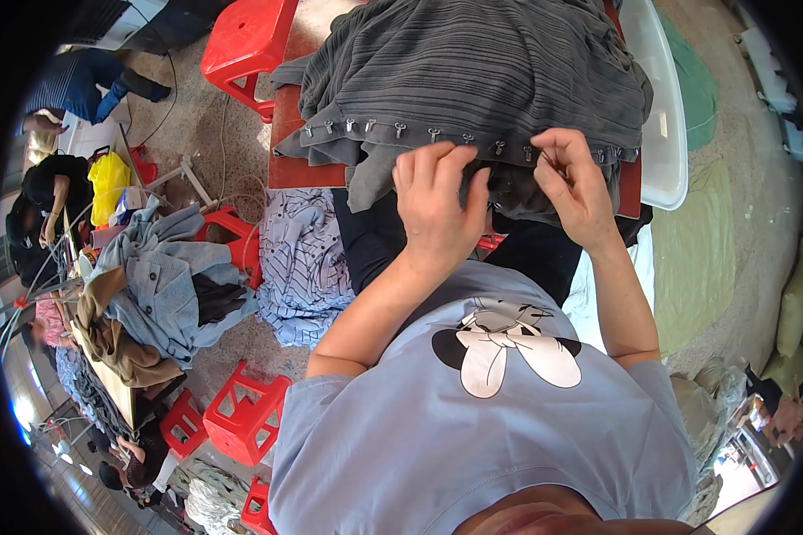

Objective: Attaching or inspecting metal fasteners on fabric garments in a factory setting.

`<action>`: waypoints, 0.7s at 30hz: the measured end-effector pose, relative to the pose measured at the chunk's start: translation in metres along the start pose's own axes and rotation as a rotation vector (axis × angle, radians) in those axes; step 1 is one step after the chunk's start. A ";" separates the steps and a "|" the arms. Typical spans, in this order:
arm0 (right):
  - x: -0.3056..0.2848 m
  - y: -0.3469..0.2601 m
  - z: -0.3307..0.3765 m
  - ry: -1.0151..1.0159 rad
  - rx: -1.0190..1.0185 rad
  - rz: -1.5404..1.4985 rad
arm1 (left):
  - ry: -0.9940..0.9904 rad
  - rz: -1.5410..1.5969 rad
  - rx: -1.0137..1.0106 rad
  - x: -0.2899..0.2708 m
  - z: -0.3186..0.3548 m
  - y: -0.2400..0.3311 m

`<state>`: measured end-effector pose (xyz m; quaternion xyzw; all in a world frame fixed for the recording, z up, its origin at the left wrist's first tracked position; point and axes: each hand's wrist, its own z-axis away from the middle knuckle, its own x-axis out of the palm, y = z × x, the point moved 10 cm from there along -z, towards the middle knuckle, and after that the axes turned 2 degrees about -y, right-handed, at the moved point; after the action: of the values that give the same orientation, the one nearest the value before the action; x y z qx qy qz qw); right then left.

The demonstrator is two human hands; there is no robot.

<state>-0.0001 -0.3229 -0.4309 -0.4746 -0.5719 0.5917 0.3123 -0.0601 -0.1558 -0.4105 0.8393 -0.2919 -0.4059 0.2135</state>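
A grey striped garment (482, 71) lies heaped on a red-brown table (287, 143) in front of me. Along its near edge runs a dark band with a row of small metal hooks (397, 130). My left hand (437, 201) pinches the band near its middle, fingers curled over the cloth. My right hand (573, 183) grips the same edge a little further right, thumb and fingers closed on the fabric. A darker piece of cloth (517, 192) hangs down between my two hands.
A white plastic tub (665, 107) stands at the table's right. Red plastic stools (245, 40) (245, 415) stand on the floor. A striped blue cloth (303, 267) and a heap of clothes (156, 285) lie to my left. Other people (45, 205) work at far left.
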 end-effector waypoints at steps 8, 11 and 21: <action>0.007 -0.028 -0.003 0.041 -0.278 0.735 | 0.006 -0.180 0.156 0.020 -0.011 0.005; 0.013 -0.037 -0.002 0.033 -0.396 0.859 | -0.004 -0.132 0.109 0.017 -0.007 0.003; 0.024 -0.047 0.003 0.024 -0.552 0.901 | -0.011 -0.073 0.085 0.018 -0.002 0.003</action>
<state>-0.0191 -0.2949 -0.3902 -0.7447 -0.4423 0.4891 -0.1032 -0.0510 -0.1696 -0.4175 0.8554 -0.2793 -0.4055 0.1612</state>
